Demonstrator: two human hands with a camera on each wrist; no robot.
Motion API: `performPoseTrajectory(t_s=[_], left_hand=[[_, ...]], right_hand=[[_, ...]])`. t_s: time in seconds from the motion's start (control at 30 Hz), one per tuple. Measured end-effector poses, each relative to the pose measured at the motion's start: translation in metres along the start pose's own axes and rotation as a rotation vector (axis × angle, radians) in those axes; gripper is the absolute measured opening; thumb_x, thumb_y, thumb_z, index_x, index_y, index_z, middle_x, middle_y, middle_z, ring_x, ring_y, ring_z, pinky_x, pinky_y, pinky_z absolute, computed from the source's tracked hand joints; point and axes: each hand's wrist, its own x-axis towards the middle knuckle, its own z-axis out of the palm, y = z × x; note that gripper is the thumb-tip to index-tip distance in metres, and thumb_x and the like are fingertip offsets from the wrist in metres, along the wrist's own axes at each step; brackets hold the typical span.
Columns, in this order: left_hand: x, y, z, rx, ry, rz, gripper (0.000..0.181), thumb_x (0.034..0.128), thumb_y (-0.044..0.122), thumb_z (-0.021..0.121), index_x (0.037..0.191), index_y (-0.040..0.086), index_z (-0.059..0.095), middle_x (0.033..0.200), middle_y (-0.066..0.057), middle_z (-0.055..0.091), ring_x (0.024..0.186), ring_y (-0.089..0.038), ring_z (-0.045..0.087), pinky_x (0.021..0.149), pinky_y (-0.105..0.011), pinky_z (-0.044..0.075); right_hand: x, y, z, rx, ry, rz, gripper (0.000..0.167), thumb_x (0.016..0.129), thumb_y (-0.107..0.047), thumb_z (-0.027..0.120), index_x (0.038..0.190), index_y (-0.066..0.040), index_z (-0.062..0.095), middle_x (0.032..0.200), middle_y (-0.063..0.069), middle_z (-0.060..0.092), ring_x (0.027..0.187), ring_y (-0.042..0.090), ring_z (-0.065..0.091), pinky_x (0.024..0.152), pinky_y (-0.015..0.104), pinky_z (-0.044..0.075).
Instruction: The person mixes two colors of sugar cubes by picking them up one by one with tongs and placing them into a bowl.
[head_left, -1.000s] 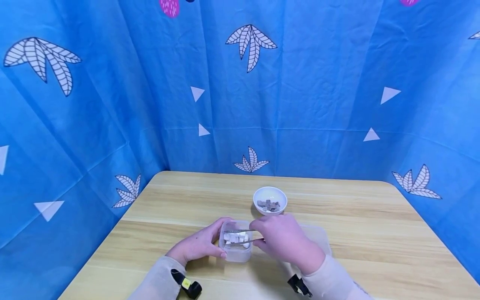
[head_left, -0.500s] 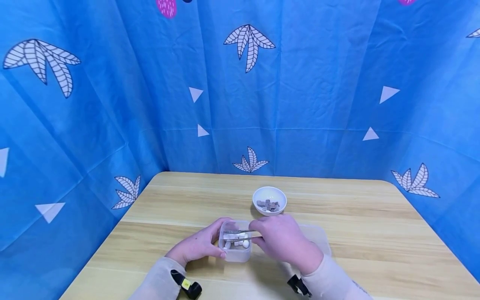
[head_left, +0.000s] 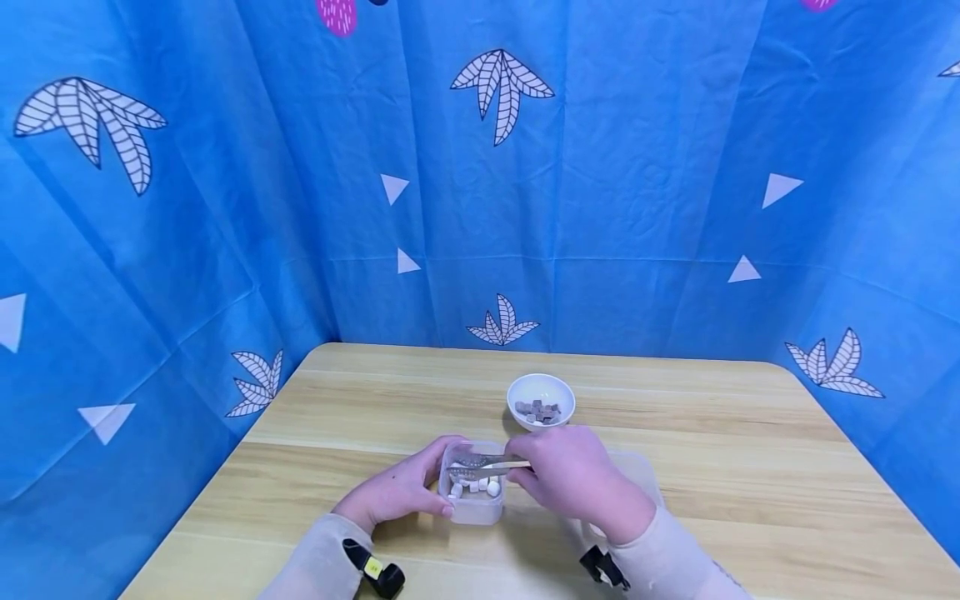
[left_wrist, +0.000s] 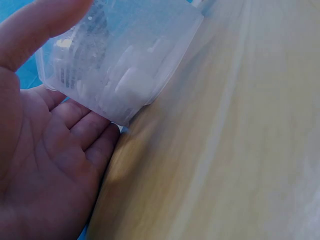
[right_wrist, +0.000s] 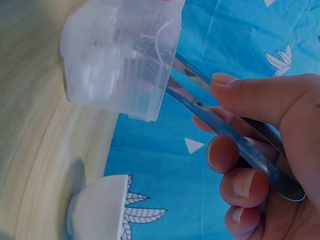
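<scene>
My left hand [head_left: 401, 492] grips the near-left side of a small translucent plastic container [head_left: 477, 513], thumb in front and fingers behind. The container stands on the table with several small white pieces [head_left: 477, 487] inside, some cube-shaped, some rounded. My right hand [head_left: 573, 475] holds metal tongs [right_wrist: 220, 122] between thumb and fingers. Both tong arms reach over the container's rim, their perforated tips inside it above the white pieces. Whether a piece sits between the tips I cannot tell. In the left wrist view, the container wall [left_wrist: 145, 45] blurs its contents.
Behind the container and my right hand stands a white bowl [head_left: 551, 387] with several brownish-grey cubes [head_left: 537, 410]. A flat translucent plastic piece [head_left: 639, 473] lies partly under my right forearm. Wooden table [head_left: 765, 467] extends right; a blue patterned cloth [head_left: 637, 167] hangs behind it.
The tongs' tips, spread wide over the white pieces a second ago, have come closer together and shifted slightly. Some white pieces lie differently. My left hand and the container have stayed in place.
</scene>
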Motion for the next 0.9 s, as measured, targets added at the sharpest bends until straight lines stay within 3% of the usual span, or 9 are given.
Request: performPoseTrajectory(t_s=[0.33,0.6,0.8,0.9], left_hand=[[0.001,-0.002,-0.001,-0.009,-0.007,0.036,0.085,0.0811,0.021,0.079,0.152,0.025,0.034,0.148,0.001,0.048,0.139,-0.02,0.042,0.115,-0.029,0.028],[0.001,-0.001,0.001,-0.045,0.016,0.001,0.089,0.0792,0.017,0.081,0.153,0.024,0.032,0.152,0.002,0.045,0.143,-0.017,0.037,0.114,-0.021,0.026],[0.001,-0.002,0.001,-0.054,0.002,0.017,0.089,0.0792,0.017,0.08,0.153,0.021,0.031,0.152,-0.002,0.045,0.142,-0.022,0.038,0.116,-0.027,0.026],[0.0,-0.002,0.001,-0.028,0.02,-0.005,0.085,0.0798,0.018,0.08,0.151,0.023,0.035,0.153,0.0,0.044,0.142,-0.021,0.038,0.115,-0.026,0.026]], right_hand=[[-0.001,0.004,-0.01,0.024,0.02,-0.011,0.013,0.087,-0.036,0.079,0.084,-0.028,0.069,0.068,-0.02,0.055,0.053,0.003,0.042,0.044,0.026,0.033],[-0.004,0.011,-0.024,0.071,0.053,-0.015,0.011,0.088,-0.03,0.079,0.095,-0.023,0.075,0.073,-0.017,0.06,0.056,0.0,0.045,0.048,0.025,0.039],[-0.007,0.02,-0.032,0.069,0.105,-0.008,0.013,0.088,-0.029,0.079,0.098,-0.022,0.076,0.08,-0.015,0.067,0.061,0.0,0.053,0.052,0.028,0.046],[-0.008,0.024,-0.035,0.051,0.108,0.003,0.013,0.088,-0.03,0.079,0.097,-0.023,0.075,0.077,-0.016,0.065,0.059,0.001,0.051,0.051,0.027,0.045]])
